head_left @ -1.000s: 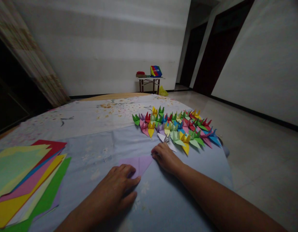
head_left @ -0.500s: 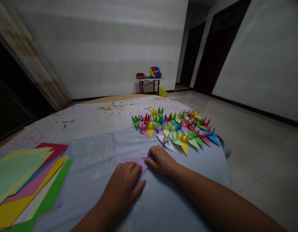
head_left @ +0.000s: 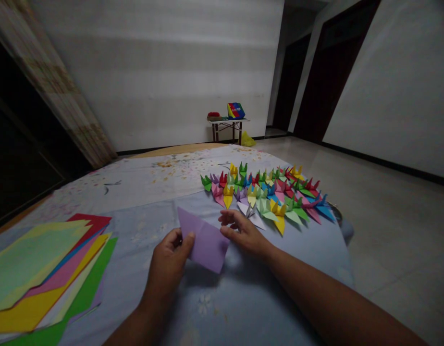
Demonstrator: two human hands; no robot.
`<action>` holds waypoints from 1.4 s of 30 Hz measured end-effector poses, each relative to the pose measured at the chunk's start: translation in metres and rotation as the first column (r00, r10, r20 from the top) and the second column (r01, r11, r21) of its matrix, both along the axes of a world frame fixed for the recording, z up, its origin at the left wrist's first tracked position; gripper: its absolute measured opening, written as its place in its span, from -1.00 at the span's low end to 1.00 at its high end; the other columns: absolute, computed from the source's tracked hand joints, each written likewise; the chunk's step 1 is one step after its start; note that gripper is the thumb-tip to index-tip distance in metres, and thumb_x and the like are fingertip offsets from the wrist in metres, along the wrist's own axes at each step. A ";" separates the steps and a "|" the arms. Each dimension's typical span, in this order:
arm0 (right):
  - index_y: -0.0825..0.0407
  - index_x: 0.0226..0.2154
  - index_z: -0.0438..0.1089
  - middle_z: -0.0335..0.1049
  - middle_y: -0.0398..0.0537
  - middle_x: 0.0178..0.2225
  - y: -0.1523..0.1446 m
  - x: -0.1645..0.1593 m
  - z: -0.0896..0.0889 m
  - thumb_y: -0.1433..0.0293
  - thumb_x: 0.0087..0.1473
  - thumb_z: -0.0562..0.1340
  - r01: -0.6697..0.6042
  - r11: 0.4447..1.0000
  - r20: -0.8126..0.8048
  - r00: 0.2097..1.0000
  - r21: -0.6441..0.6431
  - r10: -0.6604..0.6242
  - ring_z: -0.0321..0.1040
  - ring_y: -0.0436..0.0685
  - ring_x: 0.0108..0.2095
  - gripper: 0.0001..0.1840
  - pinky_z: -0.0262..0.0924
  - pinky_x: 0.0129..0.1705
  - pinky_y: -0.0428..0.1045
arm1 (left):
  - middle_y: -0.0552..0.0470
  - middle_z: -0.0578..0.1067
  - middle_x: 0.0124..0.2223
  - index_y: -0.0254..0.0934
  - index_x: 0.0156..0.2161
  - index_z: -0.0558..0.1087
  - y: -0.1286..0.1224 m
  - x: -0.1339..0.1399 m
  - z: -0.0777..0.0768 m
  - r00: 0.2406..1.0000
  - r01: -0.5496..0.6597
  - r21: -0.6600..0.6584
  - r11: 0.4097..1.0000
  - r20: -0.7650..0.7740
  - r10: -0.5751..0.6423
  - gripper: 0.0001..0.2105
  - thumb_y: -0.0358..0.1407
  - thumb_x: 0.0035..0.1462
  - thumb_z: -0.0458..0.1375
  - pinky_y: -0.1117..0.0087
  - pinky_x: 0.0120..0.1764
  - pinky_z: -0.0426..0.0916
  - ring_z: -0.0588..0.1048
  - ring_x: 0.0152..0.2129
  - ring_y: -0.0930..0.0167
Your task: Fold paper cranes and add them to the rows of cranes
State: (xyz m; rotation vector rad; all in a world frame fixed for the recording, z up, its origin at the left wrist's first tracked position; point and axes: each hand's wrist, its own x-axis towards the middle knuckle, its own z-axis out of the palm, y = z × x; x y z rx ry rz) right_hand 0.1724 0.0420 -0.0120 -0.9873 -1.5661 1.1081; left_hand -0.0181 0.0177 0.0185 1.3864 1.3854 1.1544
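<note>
A sheet of purple paper with creases is held up off the cloth, tilted toward me. My left hand pinches its left edge, thumb on the front and fingers behind. By the paper's right corner is my right hand, its fingers apart and slightly curled; whether a fingertip touches the corner I cannot tell. Beyond the right hand stand several folded paper cranes in many colours, grouped close together.
Stacked sheets of coloured paper lie fanned out at the left. A pale blue cloth and a floral cloth cover the table. Against the far wall, a small table bears a colourful box.
The purple paper was flat on the cloth under both hands. Now my left hand has lifted and tilted it, and my right hand's fingers have opened away from it.
</note>
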 end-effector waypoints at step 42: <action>-0.07 -0.27 0.45 0.37 -0.08 -0.13 -0.012 0.030 0.022 0.49 -0.10 0.22 -0.458 0.878 0.740 0.637 0.138 0.217 0.15 0.14 -0.04 -0.72 -0.05 0.02 0.11 | -0.02 0.42 -0.14 -0.17 -0.15 0.44 0.006 -0.022 -0.027 0.456 0.563 0.101 0.820 -0.866 -0.206 -0.78 -0.21 0.12 0.05 0.22 -0.13 0.25 0.35 -0.19 0.30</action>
